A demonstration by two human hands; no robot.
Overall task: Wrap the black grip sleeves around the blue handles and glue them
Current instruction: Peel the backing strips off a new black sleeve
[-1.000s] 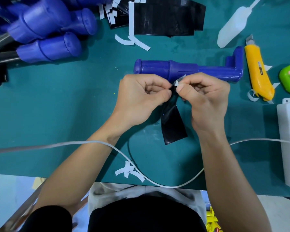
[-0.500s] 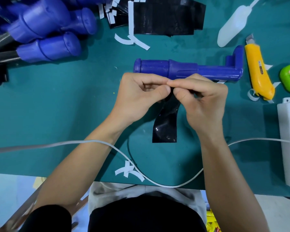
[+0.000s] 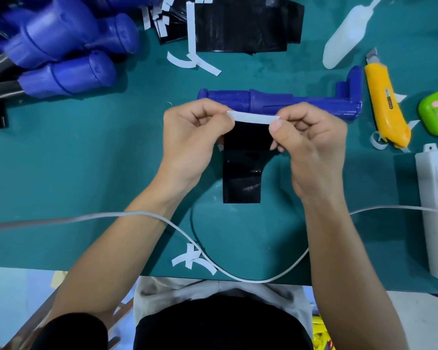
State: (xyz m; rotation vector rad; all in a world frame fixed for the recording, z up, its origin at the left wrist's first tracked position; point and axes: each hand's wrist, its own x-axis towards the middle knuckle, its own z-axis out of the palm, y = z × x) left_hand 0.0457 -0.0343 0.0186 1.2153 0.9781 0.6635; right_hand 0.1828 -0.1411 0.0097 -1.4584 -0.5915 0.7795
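A glossy black rectangular grip sleeve (image 3: 242, 173) is pinched at its top corners by the left hand (image 3: 195, 140) and right hand (image 3: 314, 150), at six o'clock of the long blue plastic handle (image 3: 276, 103). Stripping its white paper backing strip (image 3: 253, 117) seems in hand; next, square alignment on the handle is called for.

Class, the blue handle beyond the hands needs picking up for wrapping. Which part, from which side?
Probably grip the blue handle by its slimmer right half, near the bracket, from above: it lies flat, left to right, leaving the round left section bare for the black sleeve.
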